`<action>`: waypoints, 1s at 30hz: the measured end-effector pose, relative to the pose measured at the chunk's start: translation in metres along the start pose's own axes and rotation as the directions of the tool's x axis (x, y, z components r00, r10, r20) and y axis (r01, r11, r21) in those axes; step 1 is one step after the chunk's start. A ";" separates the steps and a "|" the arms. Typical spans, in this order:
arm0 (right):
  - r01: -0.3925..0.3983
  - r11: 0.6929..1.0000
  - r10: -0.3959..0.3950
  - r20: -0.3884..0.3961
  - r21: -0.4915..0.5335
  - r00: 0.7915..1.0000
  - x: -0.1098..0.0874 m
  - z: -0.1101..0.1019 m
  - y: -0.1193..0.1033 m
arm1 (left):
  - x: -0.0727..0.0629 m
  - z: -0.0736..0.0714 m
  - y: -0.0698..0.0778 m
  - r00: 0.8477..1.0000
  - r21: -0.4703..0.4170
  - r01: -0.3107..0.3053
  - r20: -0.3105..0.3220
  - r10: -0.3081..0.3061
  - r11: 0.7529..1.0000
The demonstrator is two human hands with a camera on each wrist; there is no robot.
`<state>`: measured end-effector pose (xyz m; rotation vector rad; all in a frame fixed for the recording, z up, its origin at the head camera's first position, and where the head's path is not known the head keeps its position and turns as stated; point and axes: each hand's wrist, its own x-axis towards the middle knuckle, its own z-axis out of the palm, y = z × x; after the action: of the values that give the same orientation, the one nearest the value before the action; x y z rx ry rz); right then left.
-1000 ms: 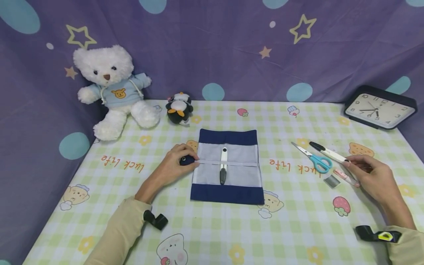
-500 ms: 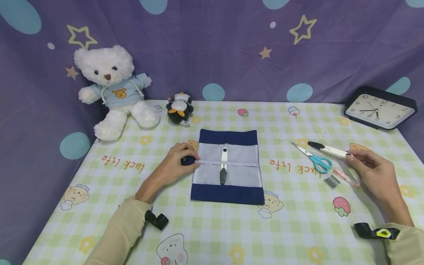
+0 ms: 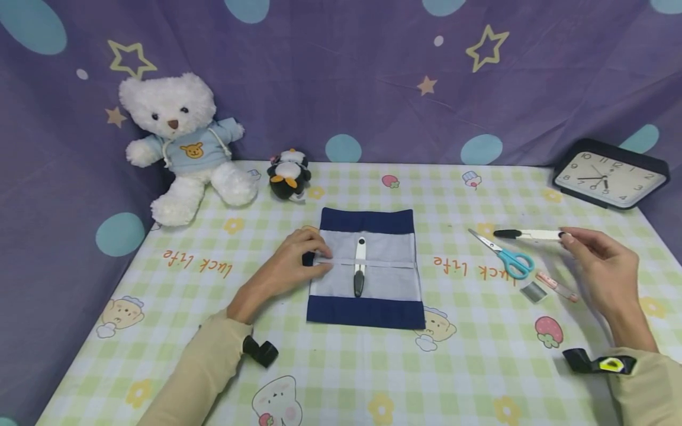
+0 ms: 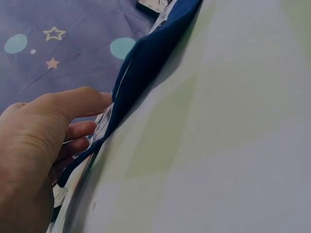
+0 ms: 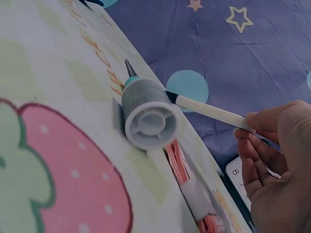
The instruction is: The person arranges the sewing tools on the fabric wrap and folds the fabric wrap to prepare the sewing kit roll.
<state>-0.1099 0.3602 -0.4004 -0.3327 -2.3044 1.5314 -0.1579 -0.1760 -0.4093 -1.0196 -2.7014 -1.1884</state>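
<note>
My right hand [image 3: 610,266] pinches one end of a slim white pen-like tool [image 3: 540,235] with a black cap, held nearly level above the table. In the right wrist view the thumb and index finger grip its white end. On the left, my left hand [image 3: 298,260] rests at the left edge of an unfolded navy-and-grey fabric pouch [image 3: 364,316], thumb and fingertips slightly apart by its thin white strap. A similar white tool [image 3: 360,266] with a dark cap lies on the pouch, under that strap. A navy tab is mostly hidden by the left hand.
Blue-handled scissors [image 3: 515,260], a grey thread spool [image 3: 533,291] and a slim clear case with pink contents [image 3: 556,286] lie near the right hand. Along the back are a white teddy bear [image 3: 194,151], a penguin toy [image 3: 288,174] and a clock [image 3: 610,176].
The right hand has lifted the white tool off the table, its hand end rising until it is nearly level. The left hand has slid right over the pouch edge, its fingers parting.
</note>
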 end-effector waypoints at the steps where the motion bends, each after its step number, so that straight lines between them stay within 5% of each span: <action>1: 0.001 1.000 -0.001 -0.005 0.009 1.000 0.001 0.001 -0.001 | 0.001 0.001 0.000 1.000 0.003 -0.006 0.004 0.006 1.000; 12: 0.059 0.997 -0.059 0.001 0.057 0.998 0.005 0.024 -0.017 | 0.010 0.007 0.006 0.998 0.113 -0.049 0.035 0.045 0.992; 30: 0.196 0.976 -0.208 0.167 0.091 0.964 0.001 0.088 -0.049 | 0.019 0.008 0.013 0.994 0.219 -0.086 0.081 0.070 0.972</action>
<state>-0.1472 0.2673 -0.3861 0.0590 -2.3209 1.5915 -0.1633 -0.1539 -0.4011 -1.1439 -2.7405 -0.8284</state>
